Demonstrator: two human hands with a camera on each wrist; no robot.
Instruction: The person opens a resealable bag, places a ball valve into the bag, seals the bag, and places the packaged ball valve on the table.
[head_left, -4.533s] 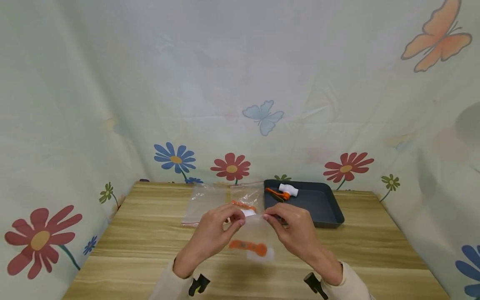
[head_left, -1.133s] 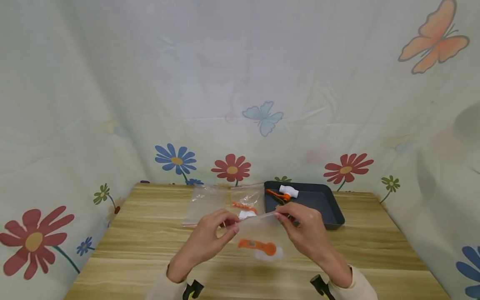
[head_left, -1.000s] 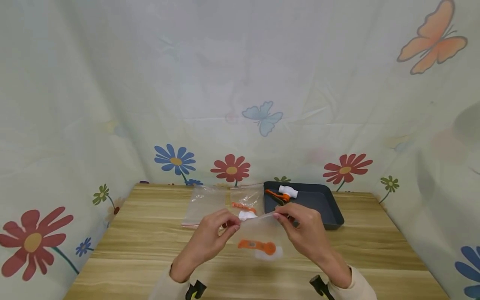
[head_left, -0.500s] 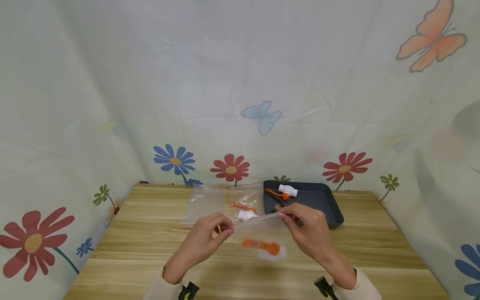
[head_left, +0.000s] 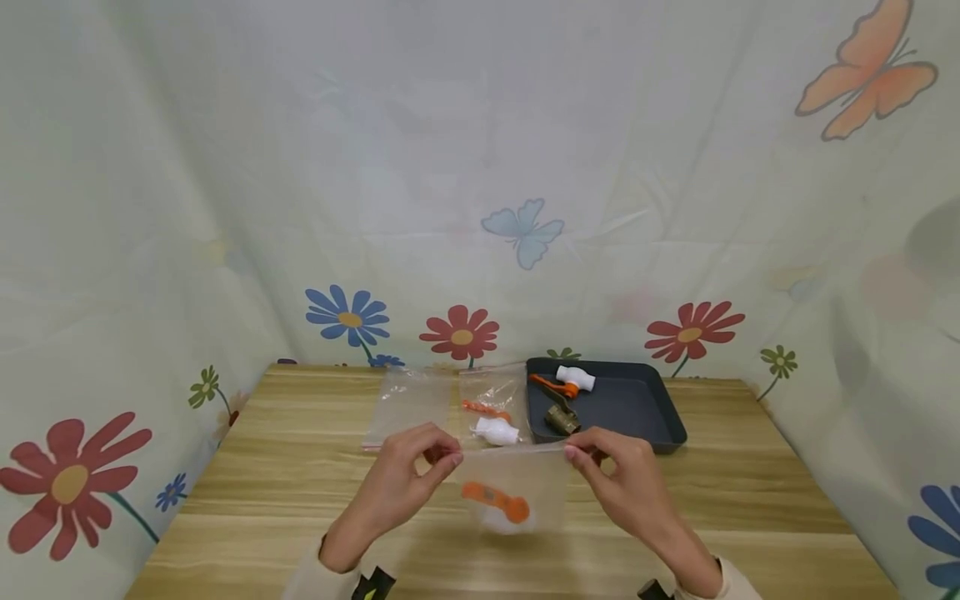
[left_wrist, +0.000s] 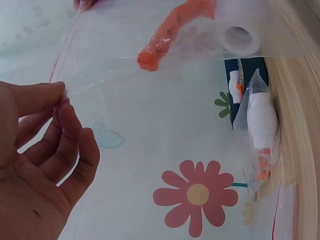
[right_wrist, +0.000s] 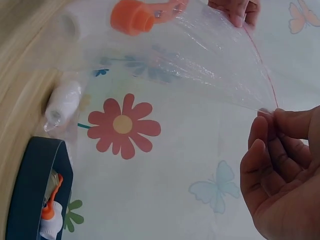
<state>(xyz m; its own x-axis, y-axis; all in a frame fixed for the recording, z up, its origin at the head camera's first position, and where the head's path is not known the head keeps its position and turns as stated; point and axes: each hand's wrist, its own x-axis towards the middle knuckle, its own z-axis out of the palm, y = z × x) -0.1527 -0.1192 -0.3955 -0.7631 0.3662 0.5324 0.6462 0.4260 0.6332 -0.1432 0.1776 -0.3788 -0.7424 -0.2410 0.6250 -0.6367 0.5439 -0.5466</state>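
My left hand [head_left: 405,479] and right hand [head_left: 628,487] pinch the two top corners of a clear zip-lock bag [head_left: 551,487], stretching its upper edge between them. Inside hangs a white plastic ball valve with an orange lever [head_left: 498,502]; the left wrist view shows the valve's round open end [left_wrist: 239,41]. A red seal line [right_wrist: 262,55] runs along the bag's mouth between both hands in the right wrist view. Behind the held bag, another clear bag [head_left: 491,385] lies on the table with a similar white valve [head_left: 497,431] in it.
A dark tray [head_left: 630,408] stands at the back right, holding a white valve with an orange lever [head_left: 576,380] and a brass-coloured valve [head_left: 561,419]. A flat clear bag [head_left: 412,408] lies at back left on the wooden table [head_left: 300,475]. A floral curtain hangs behind.
My hands have moved apart along the bag's top edge, from near its middle to the corners. The bag has shifted slightly left lately, and the brass-coloured valve in the tray has come into view.
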